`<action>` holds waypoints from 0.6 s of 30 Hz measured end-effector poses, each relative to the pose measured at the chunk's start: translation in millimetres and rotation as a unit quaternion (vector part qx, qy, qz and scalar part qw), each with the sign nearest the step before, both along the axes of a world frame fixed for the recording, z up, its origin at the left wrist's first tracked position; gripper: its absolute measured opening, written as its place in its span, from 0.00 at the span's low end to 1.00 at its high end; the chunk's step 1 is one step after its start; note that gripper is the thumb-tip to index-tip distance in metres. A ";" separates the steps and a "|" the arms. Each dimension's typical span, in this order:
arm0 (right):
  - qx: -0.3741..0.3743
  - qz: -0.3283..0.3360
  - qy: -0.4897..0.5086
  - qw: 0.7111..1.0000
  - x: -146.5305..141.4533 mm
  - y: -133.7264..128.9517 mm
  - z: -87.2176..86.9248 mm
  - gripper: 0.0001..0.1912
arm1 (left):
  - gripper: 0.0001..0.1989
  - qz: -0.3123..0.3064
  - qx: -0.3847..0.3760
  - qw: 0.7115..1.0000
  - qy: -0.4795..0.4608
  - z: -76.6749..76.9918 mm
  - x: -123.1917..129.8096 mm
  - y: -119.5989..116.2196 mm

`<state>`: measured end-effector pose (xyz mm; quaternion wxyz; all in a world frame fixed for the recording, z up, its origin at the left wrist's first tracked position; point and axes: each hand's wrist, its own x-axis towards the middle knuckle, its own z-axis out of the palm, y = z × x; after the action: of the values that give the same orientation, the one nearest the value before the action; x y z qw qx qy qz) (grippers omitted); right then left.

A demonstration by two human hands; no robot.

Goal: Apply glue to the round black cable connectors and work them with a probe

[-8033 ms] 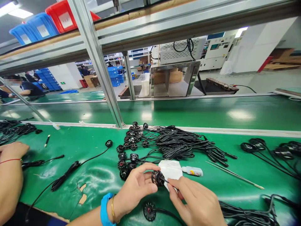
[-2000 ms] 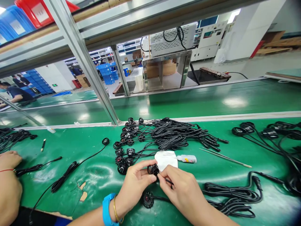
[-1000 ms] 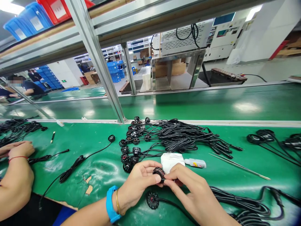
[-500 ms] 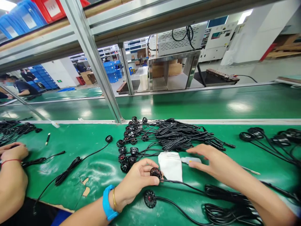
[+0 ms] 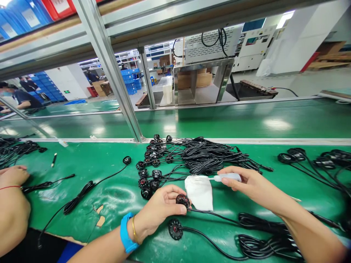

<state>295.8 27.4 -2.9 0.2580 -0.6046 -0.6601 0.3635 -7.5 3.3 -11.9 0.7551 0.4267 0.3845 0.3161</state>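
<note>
Between thumb and fingers, my left hand (image 5: 168,204) grips a round black cabled part (image 5: 182,199); its black cable runs off to the right. My right hand (image 5: 241,179) pinches a small clear squeeze bottle (image 5: 229,177) with a thin nozzle pointing left. That nozzle reaches the top edge of a folded white cloth (image 5: 199,193) lying on the green mat. Just below my left hand lies a second round black part (image 5: 175,229), joined to a coiled black cable (image 5: 260,246).
Behind my hands lies a pile of similar cabled parts (image 5: 203,153). More sit at the right (image 5: 326,160). A single cabled part (image 5: 127,160) is at the left, near a co-worker's arm (image 5: 12,204). A metal post (image 5: 112,73) rises behind the bench.
My right hand has closed on the squeeze bottle and lifted it slightly, its body shifting right. My left hand holds the round part almost in the same place.
</note>
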 end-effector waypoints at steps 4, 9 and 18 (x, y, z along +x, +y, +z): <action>-0.007 -0.038 0.015 0.999 -4.1 0.1 -1.5 0.27 | 0.19 0.008 0.003 1.000 -0.010 -2.4 0.7 0.3; -0.019 -0.064 0.040 0.997 -8.7 -2.0 -1.7 0.27 | 0.19 0.015 0.000 1.000 -0.016 -4.6 2.5 1.4; -0.018 -0.063 0.070 0.995 -10.6 -7.3 -2.0 0.27 | 0.18 0.034 0.020 0.999 0.006 -5.1 2.5 0.5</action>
<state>285.2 20.1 -4.9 0.3155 -0.6228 -0.5941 0.3996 -5.0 3.8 -17.0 0.7329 0.4300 0.3971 0.3467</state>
